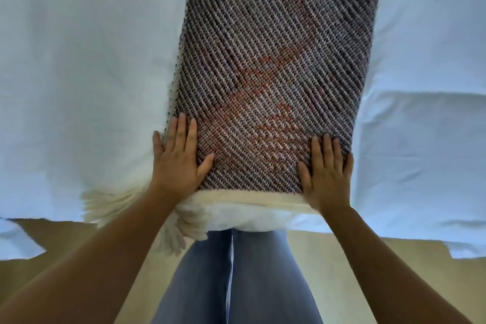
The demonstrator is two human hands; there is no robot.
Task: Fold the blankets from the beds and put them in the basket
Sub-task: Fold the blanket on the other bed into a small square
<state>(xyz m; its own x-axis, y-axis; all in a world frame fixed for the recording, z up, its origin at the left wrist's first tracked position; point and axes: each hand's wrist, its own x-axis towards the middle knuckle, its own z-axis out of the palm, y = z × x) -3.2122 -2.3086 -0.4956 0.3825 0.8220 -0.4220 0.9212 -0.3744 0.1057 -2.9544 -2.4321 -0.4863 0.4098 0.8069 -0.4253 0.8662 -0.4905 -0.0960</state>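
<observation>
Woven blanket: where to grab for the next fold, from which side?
Probably the two near corners, coming from the near edge of the bed. The woven blanket lies as a long narrow strip running away from the person, its near end at that edge. The left hand and right hand rest flat on those corners, so each could pinch one.

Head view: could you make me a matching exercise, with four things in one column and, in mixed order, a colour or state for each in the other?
Things:
1. blanket
2. fringe
3. left hand
4. floor

Colour or state:
a. tan
b. flat, pressing the blanket
c. cream
d. dark weave with red patches

Pairs: 1-d, 2-c, 3-b, 4-a.
</observation>
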